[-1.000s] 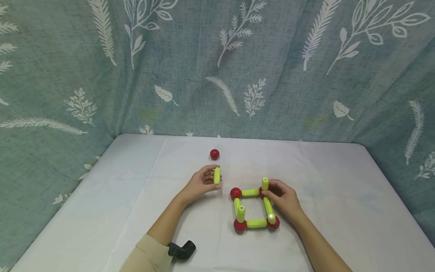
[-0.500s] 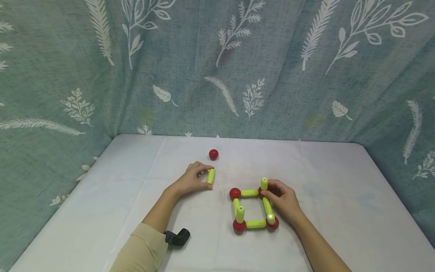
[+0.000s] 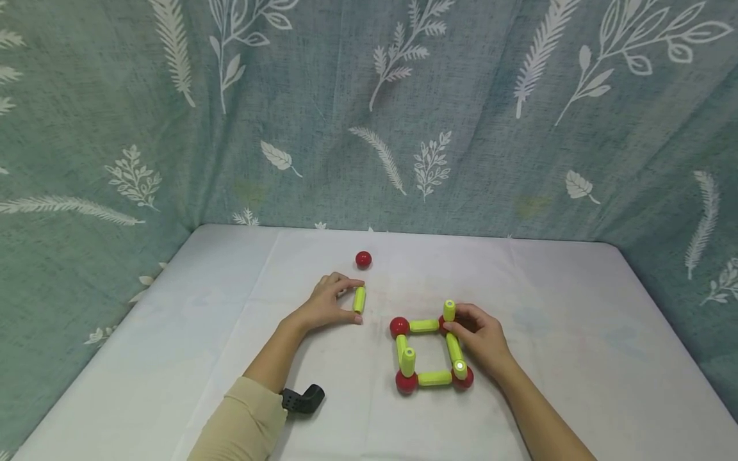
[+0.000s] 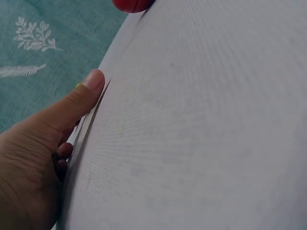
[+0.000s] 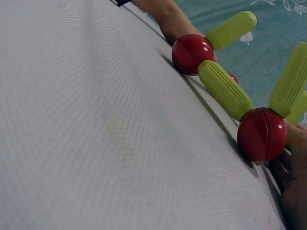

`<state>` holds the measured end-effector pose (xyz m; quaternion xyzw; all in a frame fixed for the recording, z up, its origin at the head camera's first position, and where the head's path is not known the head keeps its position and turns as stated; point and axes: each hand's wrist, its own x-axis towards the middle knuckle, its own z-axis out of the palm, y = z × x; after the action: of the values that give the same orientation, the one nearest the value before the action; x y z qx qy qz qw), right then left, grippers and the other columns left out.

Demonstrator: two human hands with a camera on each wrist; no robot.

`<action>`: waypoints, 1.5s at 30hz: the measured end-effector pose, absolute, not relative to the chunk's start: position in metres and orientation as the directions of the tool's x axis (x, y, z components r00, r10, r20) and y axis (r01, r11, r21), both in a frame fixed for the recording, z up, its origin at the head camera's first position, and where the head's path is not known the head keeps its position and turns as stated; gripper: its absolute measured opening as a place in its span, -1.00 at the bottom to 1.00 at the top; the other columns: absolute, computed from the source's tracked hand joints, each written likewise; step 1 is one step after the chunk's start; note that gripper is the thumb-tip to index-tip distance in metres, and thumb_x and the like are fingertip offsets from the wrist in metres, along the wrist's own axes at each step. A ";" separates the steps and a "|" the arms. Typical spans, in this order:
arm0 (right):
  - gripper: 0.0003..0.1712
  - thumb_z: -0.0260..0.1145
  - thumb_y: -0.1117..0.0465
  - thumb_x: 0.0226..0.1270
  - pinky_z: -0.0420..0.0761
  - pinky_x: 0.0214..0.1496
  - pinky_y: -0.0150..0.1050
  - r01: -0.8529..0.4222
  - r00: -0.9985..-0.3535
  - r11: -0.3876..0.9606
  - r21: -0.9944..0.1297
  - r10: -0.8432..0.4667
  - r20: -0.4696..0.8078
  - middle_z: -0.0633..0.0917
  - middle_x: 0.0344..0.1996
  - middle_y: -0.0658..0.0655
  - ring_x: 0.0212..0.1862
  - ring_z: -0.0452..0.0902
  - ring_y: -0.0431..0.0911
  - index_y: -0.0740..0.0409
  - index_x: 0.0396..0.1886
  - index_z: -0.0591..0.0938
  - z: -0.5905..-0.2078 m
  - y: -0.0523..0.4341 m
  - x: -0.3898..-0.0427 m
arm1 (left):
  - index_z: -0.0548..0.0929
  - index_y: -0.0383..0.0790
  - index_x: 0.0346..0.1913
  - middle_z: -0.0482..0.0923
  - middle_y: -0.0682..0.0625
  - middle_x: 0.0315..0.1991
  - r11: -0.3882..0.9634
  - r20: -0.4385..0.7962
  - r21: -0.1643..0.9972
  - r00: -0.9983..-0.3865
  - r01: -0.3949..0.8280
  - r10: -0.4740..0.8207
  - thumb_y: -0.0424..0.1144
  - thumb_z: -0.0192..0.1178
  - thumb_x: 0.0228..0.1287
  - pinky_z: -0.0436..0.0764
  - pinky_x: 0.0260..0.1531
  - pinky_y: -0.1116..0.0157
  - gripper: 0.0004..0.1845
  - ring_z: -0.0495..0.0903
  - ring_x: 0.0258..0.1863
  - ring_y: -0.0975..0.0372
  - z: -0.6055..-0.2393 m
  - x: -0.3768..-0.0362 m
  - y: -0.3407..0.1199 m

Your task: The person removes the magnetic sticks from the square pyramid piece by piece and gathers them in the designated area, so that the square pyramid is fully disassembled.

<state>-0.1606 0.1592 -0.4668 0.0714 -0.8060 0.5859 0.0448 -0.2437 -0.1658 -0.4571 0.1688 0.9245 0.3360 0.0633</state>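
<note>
White table (image 3: 576,333), backed by a leaf-print curtain (image 3: 369,115). Square frame (image 3: 429,352) of green rods and red balls lies right of centre; the right hand (image 3: 481,339) pinches its far-right upright rod (image 3: 449,310). The left hand (image 3: 328,306) grasps a loose green rod (image 3: 359,299) resting on the table, near a lone red ball (image 3: 363,259).
</note>
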 end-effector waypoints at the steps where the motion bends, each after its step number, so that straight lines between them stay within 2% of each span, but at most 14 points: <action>1: -0.68 0.40 0.15 0.17 0.52 0.01 -0.47 -0.167 -0.986 0.309 -0.936 -0.059 0.156 0.68 -0.13 0.09 -0.05 0.55 -0.25 0.13 -0.09 0.62 -0.467 0.159 -0.161 | 0.51 0.09 0.22 0.39 0.07 -0.04 0.709 -0.002 0.653 -0.935 0.267 0.354 0.11 0.54 -0.28 0.33 -0.05 0.19 -0.16 0.27 -0.04 0.18 -0.457 -0.243 -0.166; 5: -0.68 0.40 0.15 0.16 0.52 0.01 -0.47 -0.161 -0.987 0.316 -0.935 -0.055 0.151 0.68 -0.13 0.09 -0.05 0.55 -0.25 0.12 -0.09 0.62 -0.467 0.159 -0.162 | 0.48 0.04 0.25 0.39 0.05 -0.09 0.651 0.024 0.715 -0.940 0.255 0.341 0.07 0.54 -0.26 0.36 -0.08 0.19 -0.14 0.28 -0.08 0.18 -0.456 -0.237 -0.166; 10: -0.67 0.40 0.13 0.18 0.52 0.01 -0.46 -0.160 -0.987 0.311 -0.937 -0.065 0.147 0.69 -0.14 0.09 -0.05 0.56 -0.24 0.13 -0.08 0.62 -0.467 0.159 -0.161 | 0.55 -0.02 0.18 0.41 0.06 -0.13 0.552 0.107 0.779 -0.930 0.297 0.351 -0.08 0.53 -0.16 0.38 -0.07 0.19 -0.28 0.29 -0.10 0.18 -0.455 -0.226 -0.160; 16: -0.70 0.42 0.16 0.15 0.53 -0.01 -0.46 -0.149 -0.989 0.311 -0.939 -0.048 0.140 0.68 -0.14 0.05 -0.07 0.56 -0.24 0.09 -0.11 0.63 -0.467 0.158 -0.161 | 0.51 -0.15 0.21 0.48 -0.05 -0.04 0.423 0.230 0.806 -0.876 0.415 0.423 -0.18 0.49 -0.08 0.41 -0.04 0.14 -0.30 0.35 -0.06 0.11 -0.448 -0.217 -0.136; 19: -0.71 0.44 0.16 0.11 0.54 -0.04 -0.45 -0.154 -0.988 0.332 -0.931 -0.025 0.155 0.67 -0.14 0.03 -0.10 0.56 -0.21 0.08 -0.15 0.65 -0.467 0.158 -0.160 | 0.49 -0.22 0.22 0.50 -0.14 -0.01 0.369 0.252 0.820 -0.855 0.437 0.453 -0.23 0.45 -0.02 0.42 -0.01 0.03 -0.33 0.39 -0.04 0.01 -0.440 -0.213 -0.117; 23: -0.72 0.47 0.15 0.07 0.54 -0.07 -0.46 -0.133 -0.989 0.377 -0.917 0.014 0.149 0.66 -0.16 0.02 -0.13 0.55 -0.16 0.07 -0.19 0.67 -0.467 0.158 -0.161 | 0.50 -0.25 0.20 0.52 -0.17 -0.02 0.326 0.265 0.819 -0.815 0.473 0.515 -0.27 0.39 0.08 0.44 0.00 0.01 -0.42 0.44 -0.04 0.02 -0.433 -0.213 -0.092; 28: -0.70 0.48 0.17 0.04 0.55 -0.07 -0.46 -0.158 -0.985 0.368 -0.916 0.001 0.170 0.67 -0.15 0.06 -0.14 0.56 -0.18 0.11 -0.19 0.68 -0.469 0.160 -0.162 | 0.52 -0.24 0.20 0.51 -0.10 0.02 0.270 0.278 0.806 -0.740 0.526 0.612 -0.24 0.33 0.16 0.48 -0.01 0.10 -0.48 0.45 0.00 0.02 -0.429 -0.218 -0.064; 32: -0.72 0.47 0.18 0.07 0.56 -0.06 -0.44 -0.186 -0.982 0.329 -0.926 -0.047 0.180 0.68 -0.16 0.09 -0.14 0.58 -0.23 0.13 -0.19 0.69 -0.471 0.161 -0.160 | 0.57 -0.17 0.16 0.51 0.04 0.05 0.278 0.238 0.801 -0.709 0.529 0.664 -0.20 0.31 0.19 0.46 0.05 0.22 -0.55 0.43 0.09 0.15 -0.426 -0.220 -0.049; 35: -0.74 0.45 0.17 0.10 0.56 -0.05 -0.43 -0.201 -0.979 0.304 -0.931 -0.086 0.183 0.68 -0.17 0.08 -0.13 0.58 -0.25 0.10 -0.19 0.69 -0.471 0.164 -0.159 | 0.63 -0.14 0.08 0.57 0.10 0.02 0.293 0.214 0.792 -0.693 0.536 0.688 -0.18 0.28 0.22 0.47 0.04 0.26 -0.64 0.43 0.09 0.24 -0.426 -0.221 -0.045; 37: -0.76 0.41 0.17 0.15 0.57 -0.08 -0.42 -0.221 -0.974 0.293 -0.930 -0.119 0.194 0.68 -0.17 0.08 -0.15 0.58 -0.24 0.10 -0.17 0.68 -0.469 0.166 -0.158 | 0.64 -0.12 0.05 0.60 0.10 -0.01 0.315 0.184 0.801 -0.710 0.509 0.680 -0.17 0.25 0.25 0.46 0.05 0.25 -0.68 0.45 0.07 0.26 -0.426 -0.220 -0.046; 42: -0.76 0.26 0.19 0.32 0.61 -0.16 -0.35 -0.235 -0.944 0.230 -0.944 -0.284 0.165 0.67 -0.14 0.21 -0.21 0.58 -0.22 0.23 -0.11 0.65 -0.460 0.176 -0.160 | 0.59 -0.05 0.08 0.61 0.15 0.00 0.398 0.089 0.840 -0.817 0.368 0.569 -0.12 0.20 0.30 0.50 0.06 0.24 -0.69 0.53 0.05 0.24 -0.429 -0.219 -0.054; 45: -0.77 0.16 0.31 0.36 0.58 -0.07 -0.36 -0.233 -0.895 0.185 -0.955 -0.425 0.136 0.65 -0.10 0.30 -0.14 0.58 -0.24 0.32 -0.08 0.63 -0.456 0.187 -0.162 | 0.54 -0.09 0.07 0.63 0.08 -0.04 0.393 0.093 0.859 -0.854 0.329 0.511 -0.15 0.19 0.30 0.56 0.00 0.28 -0.69 0.60 0.01 0.21 -0.433 -0.219 -0.058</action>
<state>-0.1620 0.1871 -0.4561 0.2149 -0.7655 0.6012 -0.0801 -0.2192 -0.0584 -0.4334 0.2533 0.8293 0.4893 0.0931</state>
